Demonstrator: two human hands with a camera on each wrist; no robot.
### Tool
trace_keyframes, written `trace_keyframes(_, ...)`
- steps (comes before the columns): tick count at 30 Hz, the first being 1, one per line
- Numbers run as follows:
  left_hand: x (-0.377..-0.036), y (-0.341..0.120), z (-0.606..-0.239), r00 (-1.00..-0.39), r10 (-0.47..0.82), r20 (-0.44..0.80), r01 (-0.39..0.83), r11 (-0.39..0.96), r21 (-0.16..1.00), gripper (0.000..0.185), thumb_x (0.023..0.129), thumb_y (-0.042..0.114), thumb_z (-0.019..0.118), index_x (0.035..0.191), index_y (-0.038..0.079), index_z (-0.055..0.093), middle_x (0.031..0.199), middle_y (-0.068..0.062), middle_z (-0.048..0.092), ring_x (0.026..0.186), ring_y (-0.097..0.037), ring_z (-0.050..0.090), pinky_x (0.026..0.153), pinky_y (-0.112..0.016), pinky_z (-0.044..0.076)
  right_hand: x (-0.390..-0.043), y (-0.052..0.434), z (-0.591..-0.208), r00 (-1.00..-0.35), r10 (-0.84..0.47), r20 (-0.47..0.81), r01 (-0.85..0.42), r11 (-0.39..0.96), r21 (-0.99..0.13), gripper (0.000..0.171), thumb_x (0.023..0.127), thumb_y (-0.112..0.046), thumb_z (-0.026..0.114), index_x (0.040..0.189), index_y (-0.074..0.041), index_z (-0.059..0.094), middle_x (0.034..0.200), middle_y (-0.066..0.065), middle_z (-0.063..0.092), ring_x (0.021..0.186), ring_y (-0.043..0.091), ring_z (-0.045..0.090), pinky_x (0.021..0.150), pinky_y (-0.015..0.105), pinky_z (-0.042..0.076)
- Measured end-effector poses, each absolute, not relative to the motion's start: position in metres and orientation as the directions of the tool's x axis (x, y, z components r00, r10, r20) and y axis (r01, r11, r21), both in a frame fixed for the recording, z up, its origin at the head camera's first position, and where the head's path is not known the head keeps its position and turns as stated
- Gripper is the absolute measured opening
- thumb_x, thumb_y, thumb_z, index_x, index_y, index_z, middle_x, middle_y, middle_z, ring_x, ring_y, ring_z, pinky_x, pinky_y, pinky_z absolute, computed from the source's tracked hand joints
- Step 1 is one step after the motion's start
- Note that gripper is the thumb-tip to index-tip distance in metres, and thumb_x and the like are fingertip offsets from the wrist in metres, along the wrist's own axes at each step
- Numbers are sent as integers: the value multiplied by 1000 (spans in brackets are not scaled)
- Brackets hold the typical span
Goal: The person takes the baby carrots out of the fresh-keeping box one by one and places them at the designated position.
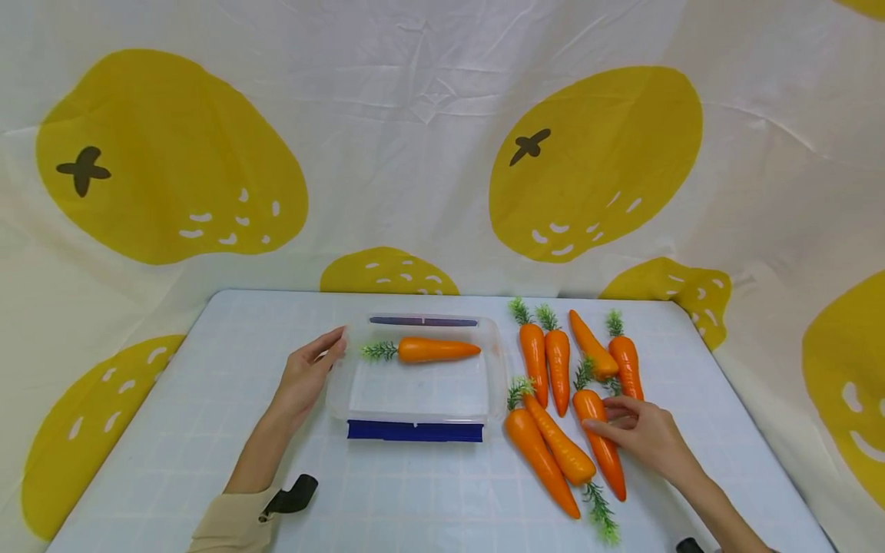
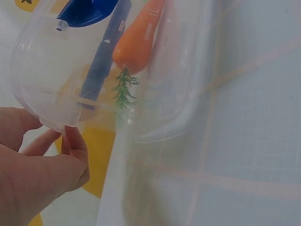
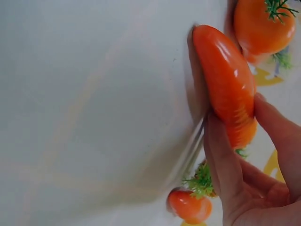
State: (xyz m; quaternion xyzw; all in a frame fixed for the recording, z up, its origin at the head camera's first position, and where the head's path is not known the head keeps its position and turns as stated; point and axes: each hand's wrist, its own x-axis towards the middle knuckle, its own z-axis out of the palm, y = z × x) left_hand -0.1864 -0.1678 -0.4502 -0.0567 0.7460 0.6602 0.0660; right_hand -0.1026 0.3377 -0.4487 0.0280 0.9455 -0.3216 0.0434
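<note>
A clear plastic food container (image 1: 496, 376) with blue clip flaps stands mid-table, and one carrot (image 1: 439, 350) lies lengthwise inside, its green top to the left. My left hand (image 1: 306, 376) pinches the container's left rim; the left wrist view shows thumb and fingers on either side of the rim's corner (image 2: 59, 123). On the right, my right hand (image 1: 646, 432) holds another carrot (image 1: 607, 461) between thumb and fingers, from its right side. In the right wrist view this carrot (image 3: 230, 77) lies close over the table, its tip pointing away from the hand.
Several more carrots with green tops lie right of the container, among them a pair (image 1: 558, 369) behind, a pair (image 1: 542, 465) nearer the front and one carrot (image 1: 627, 367) behind my right hand. A cloth with yellow fruit prints (image 1: 594, 161) hangs behind the white table (image 1: 401, 499).
</note>
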Motion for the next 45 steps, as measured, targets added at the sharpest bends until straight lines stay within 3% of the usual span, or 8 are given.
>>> trace_keyframes(6, -187, -167, -449, -986, 5, -167, -165, 116, 979, 62, 88, 49, 61, 140, 18, 48, 144, 4, 43, 121, -12, 45, 93, -15, 40, -104, 336, -442, -997, 4, -81, 51, 805, -591, 64, 73, -48, 77, 113, 1, 64, 93, 8, 70, 76, 18, 68, 60, 24, 53)
trace_keyframes(14, -185, -167, -447, -986, 3, -170, -168, 111, 979, 60, 89, 47, 61, 140, 19, 49, 144, 4, 43, 120, -10, 46, 92, -15, 40, -111, 331, -429, -999, -34, -32, -4, 752, -659, 48, 81, -35, 75, 111, 0, 63, 92, 9, 67, 58, 16, 64, 52, 27, 52)
trace_keyframes(26, -184, -168, -448, -985, 8, -175, -173, 99, 980, 58, 89, 47, 61, 140, 20, 49, 144, 5, 43, 118, -11, 47, 93, -16, 39, -131, 309, -404, -963, -217, 158, -268, 735, -623, 22, 86, -14, 71, 103, 0, 67, 89, 5, 69, 77, 18, 67, 65, 21, 53)
trace_keyframes(38, -185, -167, -449, -987, 9, -160, -158, 98, 983, 56, 91, 44, 60, 140, 19, 49, 145, 3, 42, 119, -9, 47, 93, -15, 40, -157, 278, -381, -945, -296, 141, -317, 718, -620, 19, 90, -11, 66, 107, -2, 65, 93, 7, 68, 84, 22, 66, 72, 32, 55)
trace_keyframes(45, -186, -167, -447, -983, -7, -183, -182, 121, 976, 55, 90, 45, 60, 139, 22, 50, 144, 7, 43, 121, -11, 46, 98, -21, 38, -175, 254, -366, -917, -364, 163, -387, 710, -588, 17, 90, -10, 64, 106, -4, 66, 94, 5, 68, 85, 20, 64, 76, 36, 54)
